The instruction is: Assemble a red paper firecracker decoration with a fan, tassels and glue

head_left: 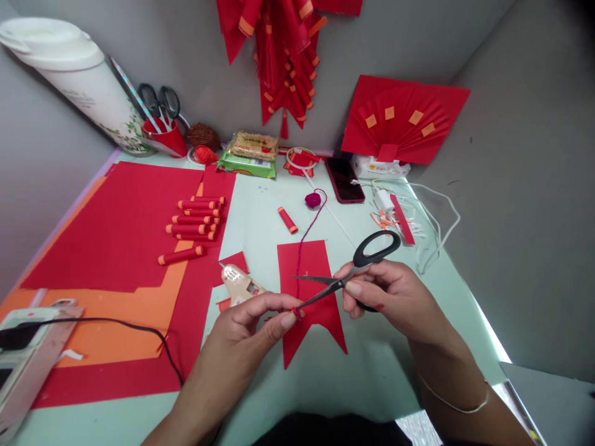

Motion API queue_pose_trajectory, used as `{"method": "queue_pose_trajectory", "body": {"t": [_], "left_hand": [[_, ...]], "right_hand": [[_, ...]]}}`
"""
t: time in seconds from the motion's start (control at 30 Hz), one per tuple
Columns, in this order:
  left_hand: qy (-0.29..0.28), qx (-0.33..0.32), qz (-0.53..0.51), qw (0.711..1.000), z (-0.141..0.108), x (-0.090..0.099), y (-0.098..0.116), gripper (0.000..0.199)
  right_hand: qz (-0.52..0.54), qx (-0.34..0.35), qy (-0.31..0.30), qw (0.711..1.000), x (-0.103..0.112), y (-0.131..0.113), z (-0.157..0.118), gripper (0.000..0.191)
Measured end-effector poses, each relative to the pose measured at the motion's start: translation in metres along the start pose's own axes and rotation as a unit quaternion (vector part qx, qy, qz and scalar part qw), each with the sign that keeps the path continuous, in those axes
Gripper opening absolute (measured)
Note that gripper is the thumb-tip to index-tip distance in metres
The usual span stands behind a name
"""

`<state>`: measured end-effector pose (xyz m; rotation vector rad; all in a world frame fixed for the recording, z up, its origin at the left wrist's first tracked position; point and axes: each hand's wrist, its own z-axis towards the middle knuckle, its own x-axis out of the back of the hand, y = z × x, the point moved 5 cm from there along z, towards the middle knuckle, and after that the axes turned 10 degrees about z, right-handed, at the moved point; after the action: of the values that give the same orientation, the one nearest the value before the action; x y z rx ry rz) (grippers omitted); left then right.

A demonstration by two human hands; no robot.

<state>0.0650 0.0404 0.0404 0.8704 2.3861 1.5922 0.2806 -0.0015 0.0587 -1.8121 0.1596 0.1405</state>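
Observation:
Black-handled scissors (334,284) are in my right hand (379,291), their blades apart and pointing left. One blade tip reaches the fingertips of my left hand (260,325), which pinch a small red piece with dark red yarn (299,248). That yarn runs up to a magenta ball (313,200). Under both hands lies a red paper banner (312,266) with a notched lower end. A beige glue gun (239,284) rests just beyond my left hand. One red roll with orange ends (287,220) lies alone above the banner.
Several red rolls (193,228) lie on red and orange sheets (106,229) at the left. A power strip (39,359) sits front left. Behind are a phone (344,179), snack packets (253,145), a white cup (77,80) and a red fan (404,121). White cables (437,217) lie right.

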Motion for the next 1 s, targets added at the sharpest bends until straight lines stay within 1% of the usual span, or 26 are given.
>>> {"method": "queue_pose_trajectory", "body": {"t": [0.23,0.37,0.57,0.67,0.83,1.0], "left_hand": [[-0.009,0.011,0.011,1.0,0.0015,0.0006,-0.0082,0.015],[-0.005,0.0,0.03,1.0,0.0021,0.0003,-0.0039,0.016],[0.005,-0.01,0.082,0.997,0.0014,0.001,0.0011,0.02],[0.002,-0.012,0.093,0.996,0.0014,0.0017,0.0007,0.021],[0.006,-0.019,0.093,0.995,0.0027,0.0028,-0.0005,0.02],[0.005,-0.023,0.084,0.996,0.0026,0.0019,-0.0008,0.019]], "right_hand": [[-0.008,-0.007,0.0,1.0,-0.0005,-0.0003,-0.0006,0.022],[-0.033,-0.013,0.009,0.999,-0.0002,0.001,-0.0004,0.023],[-0.068,-0.001,0.004,0.998,-0.0005,0.0002,-0.0022,0.022],[-0.059,0.007,0.004,0.998,0.0011,-0.0018,-0.0025,0.023],[-0.028,0.018,0.028,0.999,0.0056,-0.0031,-0.0024,0.02],[-0.004,0.013,0.02,1.0,0.0055,-0.0014,-0.0029,0.018]]}}
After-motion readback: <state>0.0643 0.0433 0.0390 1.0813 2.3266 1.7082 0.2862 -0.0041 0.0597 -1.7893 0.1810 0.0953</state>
